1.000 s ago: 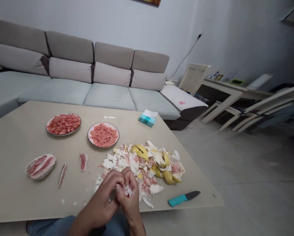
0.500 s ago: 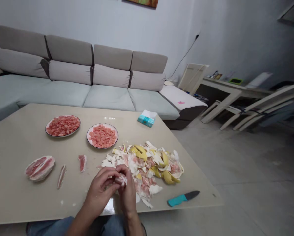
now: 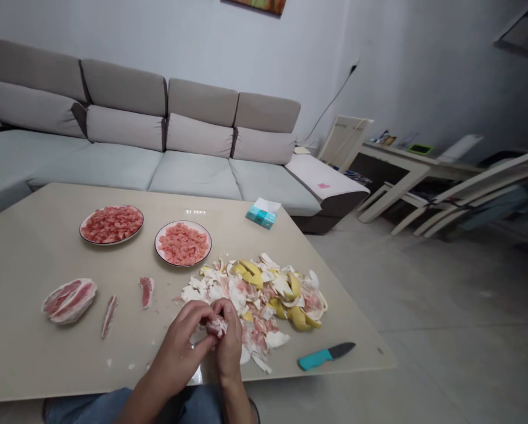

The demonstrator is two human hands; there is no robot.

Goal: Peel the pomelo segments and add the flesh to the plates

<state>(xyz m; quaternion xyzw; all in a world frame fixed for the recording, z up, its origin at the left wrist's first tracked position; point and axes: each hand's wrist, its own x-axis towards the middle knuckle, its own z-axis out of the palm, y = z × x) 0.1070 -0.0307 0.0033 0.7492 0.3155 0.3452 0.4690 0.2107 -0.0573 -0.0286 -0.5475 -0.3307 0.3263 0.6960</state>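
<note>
Between the fingers of both hands is a small pink-and-white piece of pomelo, partly hidden by them. My left hand pinches it from the left, and my right hand is closed round its right side. Just beyond them lies a heap of pomelo peel, with yellow rind, white pith and pinkish membrane. To the left rest a large peeled pomelo chunk, a thin pomelo segment and a short pomelo segment.
Two dark-rimmed plates, the left plate and right plate, hold pink pomelo flesh. A teal-handled knife lies by the table's near right edge. A tissue pack sits farther back, before a grey sofa.
The fingers have shifted slightly around the pomelo piece, and more of its pink side shows. Both hands stay at the same spot by the heap. The view has moved a little.
</note>
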